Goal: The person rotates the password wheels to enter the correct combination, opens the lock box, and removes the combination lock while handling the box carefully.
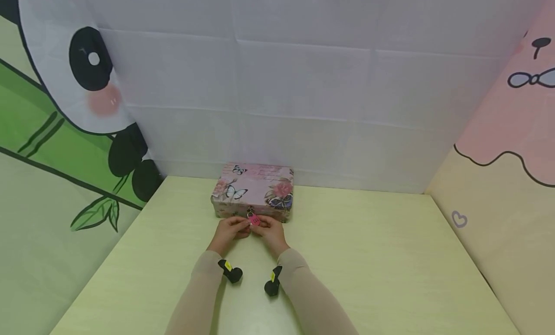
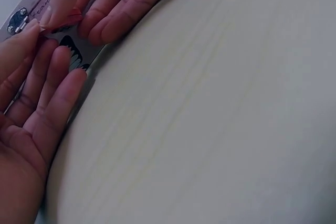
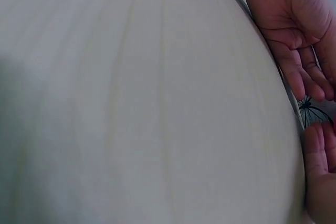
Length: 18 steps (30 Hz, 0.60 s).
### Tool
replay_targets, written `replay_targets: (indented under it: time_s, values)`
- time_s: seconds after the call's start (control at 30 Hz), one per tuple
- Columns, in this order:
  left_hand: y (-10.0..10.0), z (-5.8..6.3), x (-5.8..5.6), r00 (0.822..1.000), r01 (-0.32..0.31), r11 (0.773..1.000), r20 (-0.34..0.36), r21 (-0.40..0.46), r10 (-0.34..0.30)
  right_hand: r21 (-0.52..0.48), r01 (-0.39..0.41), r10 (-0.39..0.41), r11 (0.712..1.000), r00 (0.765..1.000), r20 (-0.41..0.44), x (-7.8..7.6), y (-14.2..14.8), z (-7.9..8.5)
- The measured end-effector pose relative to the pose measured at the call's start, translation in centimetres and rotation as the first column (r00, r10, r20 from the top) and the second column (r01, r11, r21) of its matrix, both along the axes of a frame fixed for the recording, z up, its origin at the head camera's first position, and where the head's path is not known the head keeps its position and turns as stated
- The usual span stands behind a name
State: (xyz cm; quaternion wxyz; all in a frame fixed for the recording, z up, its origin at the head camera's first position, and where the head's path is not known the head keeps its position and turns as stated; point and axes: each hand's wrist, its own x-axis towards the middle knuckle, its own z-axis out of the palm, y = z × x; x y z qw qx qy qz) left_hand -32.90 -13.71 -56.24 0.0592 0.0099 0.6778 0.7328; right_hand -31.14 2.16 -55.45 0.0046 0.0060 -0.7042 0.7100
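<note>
A pink padlock (image 1: 254, 220), with dials that look like a combination lock's, hangs from the metal clasp (image 1: 250, 210) at the front of a floral box (image 1: 256, 188). My left hand (image 1: 231, 233) pinches the padlock's left side with thumb and forefinger. From the other side my right hand (image 1: 271, 233) pinches it too. In the left wrist view the padlock (image 2: 71, 19) shows red between the fingertips, partly hidden by them. The other fingers of both hands curve loosely beneath. In the right wrist view the right hand (image 3: 321, 182) shows only partly.
The box stands shut near the back of a pale wooden table (image 1: 381, 258), close to a white cloth backdrop (image 1: 303, 84). Printed cartoon panels flank both sides. Black wrist cameras (image 1: 234, 275) hang beneath the sleeves.
</note>
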Motion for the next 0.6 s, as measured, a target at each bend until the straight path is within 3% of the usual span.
replay_targets:
  time_s: [0.13, 0.27, 0.6]
  values:
    - [0.09, 0.28, 0.17, 1.000, -0.006, 1.000, 0.015, -0.019, 0.006, 0.028, -0.002, 0.002, 1.000, 1.000, 0.002, 0.02, -0.02, -0.06]
    - [0.16, -0.22, -0.12, 0.999, -0.036, 0.999, 0.017, -0.021, 0.036, 0.080, 0.007, -0.006, 0.997, 1.000, -0.017, -0.04, -0.04, -0.11]
    - [0.16, -0.29, -0.35, 0.998, -0.062, 0.997, 0.026, 0.044, 0.060, 0.224, 0.058, -0.025, 0.973, 0.989, -0.147, -0.29, -0.31, -0.55]
